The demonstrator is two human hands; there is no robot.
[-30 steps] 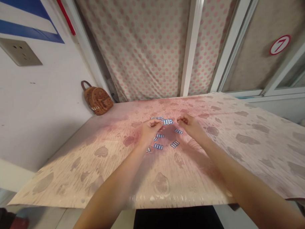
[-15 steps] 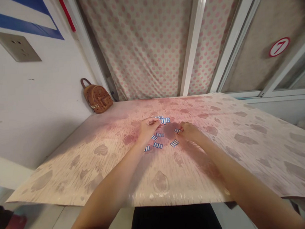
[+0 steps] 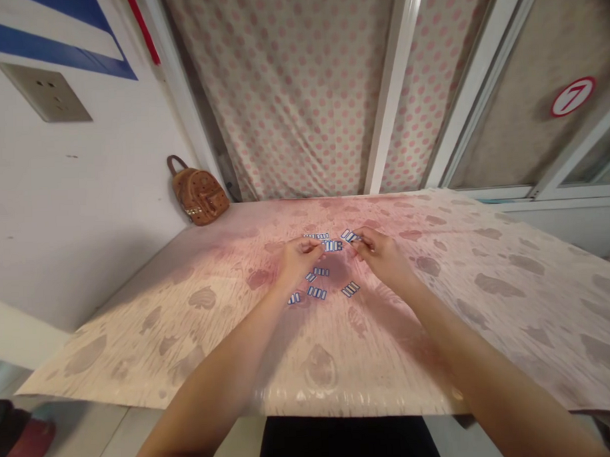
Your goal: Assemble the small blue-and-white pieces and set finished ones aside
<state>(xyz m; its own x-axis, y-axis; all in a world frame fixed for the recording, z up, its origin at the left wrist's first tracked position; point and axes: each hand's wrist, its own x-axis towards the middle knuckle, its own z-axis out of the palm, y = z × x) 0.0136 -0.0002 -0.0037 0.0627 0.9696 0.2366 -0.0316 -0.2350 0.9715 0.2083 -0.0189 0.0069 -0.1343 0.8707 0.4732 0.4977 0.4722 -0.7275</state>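
Observation:
Between the fingertips of my left hand point(image 3: 302, 258) is a small flat blue-and-white piece point(image 3: 332, 245) with comb-like slots; whether it is one or several joined cannot be told. My right hand point(image 3: 380, 252) pinches a striped blue-and-white piece point(image 3: 349, 235), raised and tilted just right of the left hand's piece, a narrow gap apart. Below the hands, similar striped pieces lie loose on the table: one on the right point(image 3: 350, 289), one in the middle point(image 3: 316, 293), and others near my left wrist, partly covered by it. More sit behind my left fingers point(image 3: 318, 236).
The table point(image 3: 189, 339) has a pink, leaf-patterned cover. A small brown backpack point(image 3: 201, 195) stands at its far left corner against the wall. Behind the table hang dotted curtains point(image 3: 290, 89) behind white-framed panels. A socket point(image 3: 47, 92) is on the left wall.
My right hand has lifted its striped piece off the table and brought it up and left, close to the piece in my left hand. My left hand has barely moved.

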